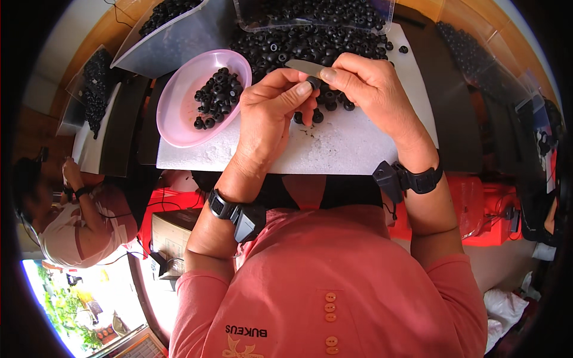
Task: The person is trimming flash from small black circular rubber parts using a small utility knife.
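Observation:
Over the white foam-like board, my left hand pinches a small round black part, rubbery in look, between thumb and fingers. A flat, thin, greyish blade with a rounded end is gripped in my right hand, whose thumb presses on it close to the black part. Whether the blade touches the part I cannot tell. Several similar black parts lie below my hands, in front of a large heap. To the left, a pink oval bowl holds a cluster of them.
Behind the bowl stands a tilted translucent bin, and another clear bin borders the heap at the back; both contain black parts. A co-worker sits at far left. A cardboard box and red seats or crates are below table height.

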Tool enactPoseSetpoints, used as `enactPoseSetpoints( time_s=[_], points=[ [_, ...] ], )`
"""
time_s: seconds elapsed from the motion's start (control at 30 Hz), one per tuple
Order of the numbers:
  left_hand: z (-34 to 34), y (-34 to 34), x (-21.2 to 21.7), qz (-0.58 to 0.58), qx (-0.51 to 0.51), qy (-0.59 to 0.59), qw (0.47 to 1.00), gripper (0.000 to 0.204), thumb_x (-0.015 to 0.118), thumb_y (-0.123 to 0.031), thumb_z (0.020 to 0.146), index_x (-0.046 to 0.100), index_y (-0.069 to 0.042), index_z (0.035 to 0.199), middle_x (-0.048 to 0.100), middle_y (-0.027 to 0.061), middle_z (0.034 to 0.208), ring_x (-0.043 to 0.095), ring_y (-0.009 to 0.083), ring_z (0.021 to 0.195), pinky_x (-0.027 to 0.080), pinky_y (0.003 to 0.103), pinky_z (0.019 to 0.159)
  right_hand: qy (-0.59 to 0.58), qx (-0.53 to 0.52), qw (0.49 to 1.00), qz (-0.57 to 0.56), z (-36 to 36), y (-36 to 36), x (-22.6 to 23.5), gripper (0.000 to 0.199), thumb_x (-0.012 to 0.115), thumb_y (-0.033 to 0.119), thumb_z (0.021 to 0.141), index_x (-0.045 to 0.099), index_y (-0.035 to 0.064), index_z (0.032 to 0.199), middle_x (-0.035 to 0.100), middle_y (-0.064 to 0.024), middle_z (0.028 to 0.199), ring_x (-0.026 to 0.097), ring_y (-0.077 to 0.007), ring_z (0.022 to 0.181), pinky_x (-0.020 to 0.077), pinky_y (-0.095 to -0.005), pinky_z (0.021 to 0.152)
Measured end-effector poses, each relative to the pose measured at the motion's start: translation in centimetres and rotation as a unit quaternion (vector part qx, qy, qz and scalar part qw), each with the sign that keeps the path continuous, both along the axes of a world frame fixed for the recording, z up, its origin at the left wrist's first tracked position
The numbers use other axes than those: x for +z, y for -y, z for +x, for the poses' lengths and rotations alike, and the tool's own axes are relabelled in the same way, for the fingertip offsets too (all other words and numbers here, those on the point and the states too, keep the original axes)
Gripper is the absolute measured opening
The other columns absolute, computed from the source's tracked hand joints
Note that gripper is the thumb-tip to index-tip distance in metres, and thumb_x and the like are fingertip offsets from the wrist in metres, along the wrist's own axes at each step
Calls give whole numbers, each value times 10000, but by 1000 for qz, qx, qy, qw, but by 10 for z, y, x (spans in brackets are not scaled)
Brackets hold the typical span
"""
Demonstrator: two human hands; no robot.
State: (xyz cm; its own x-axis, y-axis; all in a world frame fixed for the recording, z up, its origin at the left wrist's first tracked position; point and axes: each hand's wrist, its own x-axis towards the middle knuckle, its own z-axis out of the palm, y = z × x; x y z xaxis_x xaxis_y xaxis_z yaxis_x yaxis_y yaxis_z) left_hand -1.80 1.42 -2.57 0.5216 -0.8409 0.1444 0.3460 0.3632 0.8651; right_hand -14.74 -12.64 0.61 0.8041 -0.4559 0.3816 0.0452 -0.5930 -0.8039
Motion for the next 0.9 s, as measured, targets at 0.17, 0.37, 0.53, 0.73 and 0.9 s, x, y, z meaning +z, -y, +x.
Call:
enactPoseSetpoints(
  time_s=[0.17,0.37,0.53,0.73,0.9],
  points=[
    [-1,0,1,1,-1,8,1000,95,636,-9,954,659,39,1033,691,127,882,654,158,707,526,277,562,-3,-3,1000,3,1,1,-1,292,656,247,953,645,4,790,462,-49,532,407,-101,497,333,-310,465],
    [0,0,0,-3,1,2,1000,88,625,-15,962,655,43,1020,688,127,893,645,156,690,523,278,556,4,9,1000,7,1,-1,-1,297,651,240,956,631,8,771,467,-60,532,410,-109,488,335,-312,461],
    [-1,0,0,0,4,6,1000,82,618,-13,964,652,46,1009,681,126,881,634,157,667,514,273,541,14,8,1000,-12,2,0,-5,304,657,239,955,617,9,759,454,-64,524,409,-123,475,330,-317,454],
    [1,-1,-1,-4,2,-1,1000,82,611,-8,959,651,54,996,671,126,862,626,158,648,498,267,506,26,17,999,-41,3,-2,-7,290,661,233,953,620,19,761,466,-74,520,411,-147,456,328,-327,442],
    [1,-3,3,13,5,-10,1000,102,610,-27,960,650,61,992,668,125,852,618,159,638,493,268,495,40,74,995,-51,3,-6,-8,239,673,234,942,666,41,800,532,-87,548,458,-168,458,376,-317,468]
  ],
)
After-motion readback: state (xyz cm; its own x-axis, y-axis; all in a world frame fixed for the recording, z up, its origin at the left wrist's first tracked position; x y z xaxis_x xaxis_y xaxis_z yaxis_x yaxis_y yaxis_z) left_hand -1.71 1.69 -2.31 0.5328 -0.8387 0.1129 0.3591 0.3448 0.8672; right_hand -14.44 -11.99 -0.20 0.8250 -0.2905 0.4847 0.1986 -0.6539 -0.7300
